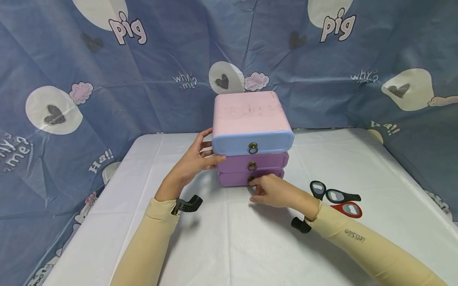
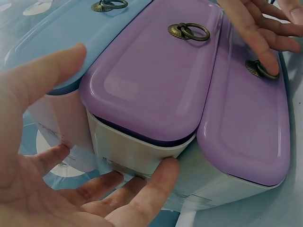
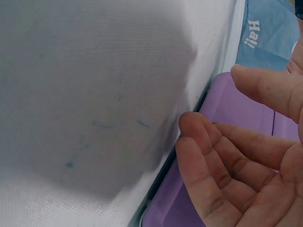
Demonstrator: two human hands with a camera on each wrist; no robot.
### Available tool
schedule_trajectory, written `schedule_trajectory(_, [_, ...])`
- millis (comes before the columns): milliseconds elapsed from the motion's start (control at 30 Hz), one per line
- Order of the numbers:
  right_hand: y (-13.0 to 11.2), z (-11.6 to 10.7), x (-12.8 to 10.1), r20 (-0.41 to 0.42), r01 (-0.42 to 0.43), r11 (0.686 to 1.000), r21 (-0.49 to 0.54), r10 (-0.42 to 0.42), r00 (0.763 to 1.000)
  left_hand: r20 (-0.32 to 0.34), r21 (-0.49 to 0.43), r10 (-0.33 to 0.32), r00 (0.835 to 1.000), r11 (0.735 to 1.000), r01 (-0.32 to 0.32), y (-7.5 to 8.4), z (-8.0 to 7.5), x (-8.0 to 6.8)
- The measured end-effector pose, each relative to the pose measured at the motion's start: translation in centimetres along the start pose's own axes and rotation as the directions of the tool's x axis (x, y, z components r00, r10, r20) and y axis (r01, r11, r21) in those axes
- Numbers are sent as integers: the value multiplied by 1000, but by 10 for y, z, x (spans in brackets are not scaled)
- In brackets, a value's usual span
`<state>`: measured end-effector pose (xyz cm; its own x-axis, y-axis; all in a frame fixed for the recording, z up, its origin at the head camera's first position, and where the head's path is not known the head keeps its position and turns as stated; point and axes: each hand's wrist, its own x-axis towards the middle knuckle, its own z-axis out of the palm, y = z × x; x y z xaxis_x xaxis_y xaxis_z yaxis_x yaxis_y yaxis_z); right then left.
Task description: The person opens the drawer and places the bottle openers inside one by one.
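Spreading the fingers of the left hand [image 1: 191, 163] fairly wide and laying them along the left side of the stack [image 1: 250, 137], with the thumb lifted by the front; not pinching anything, just steadying, by the look of it. Resting one fingertip of the right hand [image 1: 275, 192] at the ring [image 2: 255, 69] of the bottom drawer [image 2: 246, 127], curling the other fingers loosely and holding the thumb apart from it; not being able to tell a hook from a plain touch.

Seeming to be at the start of opening the bottom drawer. Probably needing a firm hold on the ring, then a slow, straight pull, while bracing the stack on the left against sliding.

Seeing a blue drawer [image 1: 232, 143] in the pink case [image 1: 247, 113] on top, then the purple middle drawer [image 1: 232, 163], then the bottom drawer, also purple. Spotting a thin dark gap behind the middle front, but not seeing inside any drawer, so not knowing about anything in there. Also spotting two black things [image 1: 345, 197] and a red thing [image 1: 359, 210] lying on the white table [image 1: 264, 254], near the right sleeve [image 1: 368, 238].
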<state>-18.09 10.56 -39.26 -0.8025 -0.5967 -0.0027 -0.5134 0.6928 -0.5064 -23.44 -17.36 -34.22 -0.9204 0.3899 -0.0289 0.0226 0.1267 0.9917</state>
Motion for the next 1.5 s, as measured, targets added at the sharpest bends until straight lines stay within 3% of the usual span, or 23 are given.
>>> schedule_trajectory(467, [3,5,-2,-80,47,995,82,-40,996,9,-11,32,999,999,-32,0,-1,-4])
schedule_trajectory(833, [2,7,-7,-78,69,987,145,-58,995,49,-63,13,999,998,-9,2,0,-5])
schedule_trajectory(1167, [-6,9,-23,-86,95,992,85,-87,992,49,-67,15,999,998,-12,2,0,-5])
schedule_trajectory(1500, [-21,21,-40,-179,107,994,-18,-108,978,50,-59,13,999,998,-10,3,-1,-5])
